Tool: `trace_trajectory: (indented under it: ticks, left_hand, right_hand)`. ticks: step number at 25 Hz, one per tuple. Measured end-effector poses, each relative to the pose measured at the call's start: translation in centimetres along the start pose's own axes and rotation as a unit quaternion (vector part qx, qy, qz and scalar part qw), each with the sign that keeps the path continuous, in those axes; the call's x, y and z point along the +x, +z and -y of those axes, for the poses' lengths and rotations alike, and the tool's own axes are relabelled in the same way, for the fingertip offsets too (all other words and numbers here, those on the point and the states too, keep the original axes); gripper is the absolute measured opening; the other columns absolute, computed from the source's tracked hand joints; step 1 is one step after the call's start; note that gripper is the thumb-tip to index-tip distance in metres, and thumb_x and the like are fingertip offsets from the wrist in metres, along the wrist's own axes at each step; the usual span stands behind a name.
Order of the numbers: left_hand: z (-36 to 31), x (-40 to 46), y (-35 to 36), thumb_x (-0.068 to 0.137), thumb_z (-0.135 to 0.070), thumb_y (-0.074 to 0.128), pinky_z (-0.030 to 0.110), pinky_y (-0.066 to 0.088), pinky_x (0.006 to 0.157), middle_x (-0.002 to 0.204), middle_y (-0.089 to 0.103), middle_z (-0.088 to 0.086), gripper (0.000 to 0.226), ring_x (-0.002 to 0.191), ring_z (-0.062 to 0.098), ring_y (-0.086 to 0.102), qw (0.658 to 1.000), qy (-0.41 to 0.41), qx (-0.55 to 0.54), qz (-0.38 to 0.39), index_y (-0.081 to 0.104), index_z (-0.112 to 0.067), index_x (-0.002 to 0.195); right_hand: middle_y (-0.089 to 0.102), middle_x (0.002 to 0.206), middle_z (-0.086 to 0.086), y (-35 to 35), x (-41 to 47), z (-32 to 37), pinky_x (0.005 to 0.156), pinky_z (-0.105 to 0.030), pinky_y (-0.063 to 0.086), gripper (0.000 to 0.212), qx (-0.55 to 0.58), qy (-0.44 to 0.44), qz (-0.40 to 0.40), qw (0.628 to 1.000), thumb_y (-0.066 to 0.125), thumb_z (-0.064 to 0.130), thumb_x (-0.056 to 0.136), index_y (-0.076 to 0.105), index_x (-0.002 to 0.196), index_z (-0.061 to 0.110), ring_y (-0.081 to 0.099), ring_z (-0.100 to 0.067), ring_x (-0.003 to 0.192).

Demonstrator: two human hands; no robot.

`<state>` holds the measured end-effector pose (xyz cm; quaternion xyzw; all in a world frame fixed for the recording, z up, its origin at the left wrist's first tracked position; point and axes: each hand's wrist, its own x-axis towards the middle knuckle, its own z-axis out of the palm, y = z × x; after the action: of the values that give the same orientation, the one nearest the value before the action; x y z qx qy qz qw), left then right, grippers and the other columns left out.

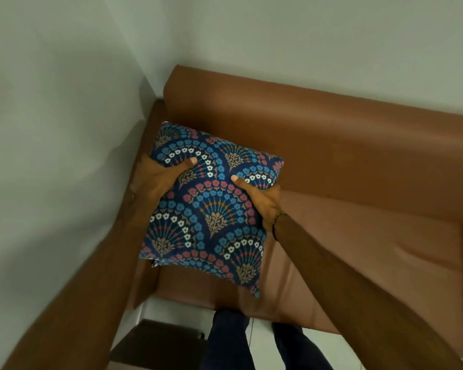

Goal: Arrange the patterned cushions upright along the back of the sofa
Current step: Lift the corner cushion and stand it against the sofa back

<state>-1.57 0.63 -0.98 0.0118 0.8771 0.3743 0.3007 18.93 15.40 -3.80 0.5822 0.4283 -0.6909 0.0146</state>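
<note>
A dark blue cushion (211, 206) with fan-shaped rows of blue, red and white flowers hangs in the air over the left end of a brown leather sofa (358, 145). My left hand (161, 177) grips its left edge, thumb on the patterned face. My right hand (262, 201) grips its right edge the same way, with a thin bracelet on the wrist. The cushion tilts, its top corner toward the sofa's back and left armrest. Its underside is hidden. I see only this one cushion.
Pale walls (51, 129) meet in a corner behind the sofa's left end. The sofa seat (358, 249) stretches right. A dark low piece of furniture (155, 343) stands on the pale floor at bottom left, beside my legs (230, 340) in dark trousers.
</note>
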Motion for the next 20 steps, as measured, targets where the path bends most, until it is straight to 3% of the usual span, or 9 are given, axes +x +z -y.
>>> trace_trajectory:
  ticks: [1, 2, 6, 9, 12, 14, 16, 20]
  left_hand:
    - [-0.9, -1.3, 0.5, 0.032, -0.087, 0.091, 0.049, 0.052, 0.118, 0.157, 0.06, 0.0, 0.147, 0.14, 0.023, 0.061, 0.999, 0.022, -0.017, -0.02, 0.048, -0.024, 0.157]
    - [-2.0, -2.9, 1.6, 0.035, -0.083, 0.094, 0.047, 0.054, 0.116, 0.154, 0.063, -0.001, 0.139, 0.137, 0.021, 0.063, 0.998, 0.044, -0.035, -0.032, 0.051, -0.025, 0.154]
    - [-5.4, -8.6, 9.5, 0.058, -0.05, 0.102, 0.05, 0.054, 0.115, 0.154, 0.06, 0.004, 0.113, 0.138, 0.024, 0.06, 0.988, 0.113, -0.102, -0.006, 0.049, -0.018, 0.153]
    - [-7.2, -13.3, 18.9, 0.062, -0.033, 0.103, 0.052, 0.054, 0.114, 0.153, 0.059, 0.001, 0.11, 0.136, 0.023, 0.059, 0.983, 0.12, -0.124, 0.068, 0.046, -0.02, 0.155]
    - [-8.1, -19.0, 29.8, 0.057, -0.03, 0.105, 0.051, 0.054, 0.114, 0.139, 0.058, -0.013, 0.112, 0.129, 0.015, 0.06, 0.976, 0.137, -0.111, 0.131, 0.044, -0.03, 0.151]
    - [-8.4, -22.8, 37.3, 0.052, -0.033, 0.106, 0.048, 0.053, 0.116, 0.139, 0.058, -0.016, 0.116, 0.128, 0.01, 0.061, 0.973, 0.146, -0.101, 0.15, 0.041, -0.035, 0.148]
    - [-8.5, -25.8, 45.4, 0.055, -0.03, 0.106, 0.049, 0.05, 0.12, 0.15, 0.056, -0.007, 0.12, 0.137, 0.015, 0.058, 0.968, 0.145, -0.101, 0.176, 0.038, -0.031, 0.154]
    - [-8.1, -29.7, 60.2, 0.062, -0.017, 0.103, 0.05, 0.05, 0.12, 0.152, 0.055, -0.001, 0.113, 0.138, 0.018, 0.057, 0.957, 0.147, -0.115, 0.221, 0.036, -0.026, 0.153]
  right_hand:
    - [0.076, 0.125, -0.002, -1.5, -0.1, 0.3, 0.094, -0.048, 0.067, 0.096, 0.018, -0.045, -0.044, 0.998, 0.104, 0.049, 0.062, 0.054, 0.138, 0.018, 0.078, -0.024, 0.109]
    - [0.07, 0.135, -0.001, -3.5, -0.7, 0.9, 0.102, -0.053, 0.063, 0.112, 0.028, -0.081, -0.069, 0.994, 0.106, 0.05, 0.055, 0.045, 0.144, 0.023, 0.074, -0.027, 0.119]
    - [0.068, 0.132, 0.006, -14.5, -0.9, 1.5, 0.097, -0.048, 0.065, 0.133, 0.027, -0.166, -0.105, 0.98, 0.103, 0.07, 0.026, 0.043, 0.139, 0.033, 0.074, -0.021, 0.116]
    - [0.067, 0.128, 0.013, -26.3, -1.2, 0.6, 0.097, -0.044, 0.064, 0.129, 0.021, -0.195, -0.148, 0.969, 0.102, 0.067, 0.025, 0.044, 0.136, 0.036, 0.073, -0.016, 0.115]
    - [0.066, 0.127, 0.014, -39.4, -1.0, -1.9, 0.101, -0.048, 0.063, 0.114, 0.014, -0.192, -0.143, 0.971, 0.106, 0.043, 0.044, 0.043, 0.138, 0.033, 0.071, -0.008, 0.112]
    - [0.067, 0.135, 0.004, -47.6, 0.4, -4.2, 0.105, -0.052, 0.062, 0.109, 0.008, -0.185, -0.143, 0.972, 0.107, 0.02, 0.057, 0.041, 0.143, 0.027, 0.071, -0.016, 0.119]
    - [0.066, 0.141, -0.005, -55.5, 2.2, -6.6, 0.107, -0.057, 0.06, 0.107, 0.017, -0.181, -0.169, 0.969, 0.105, 0.002, 0.062, 0.039, 0.143, 0.024, 0.07, -0.024, 0.126]
    - [0.066, 0.146, -0.011, -68.3, 5.5, -10.5, 0.11, -0.062, 0.056, 0.112, 0.043, -0.164, -0.224, 0.96, 0.101, -0.01, 0.061, 0.041, 0.152, 0.015, 0.066, -0.032, 0.134]
